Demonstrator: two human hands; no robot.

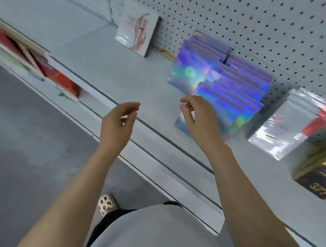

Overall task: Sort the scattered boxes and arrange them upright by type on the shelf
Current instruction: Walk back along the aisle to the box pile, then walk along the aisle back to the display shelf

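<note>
Several shiny holographic purple boxes stand upright in rows on the grey shelf, against the pegboard. A white box with a hand picture stands further left at the back. A clear-wrapped white and red box stands to the right, and a black and gold box lies beyond it. My right hand hovers just in front of the nearest holographic box, fingers loosely curled, holding nothing. Over the shelf's front edge, my left hand is also empty with relaxed fingers.
The pegboard back wall rises behind the boxes. A lower shelf at the left holds red boxes. Below is grey floor with my shoe visible.
</note>
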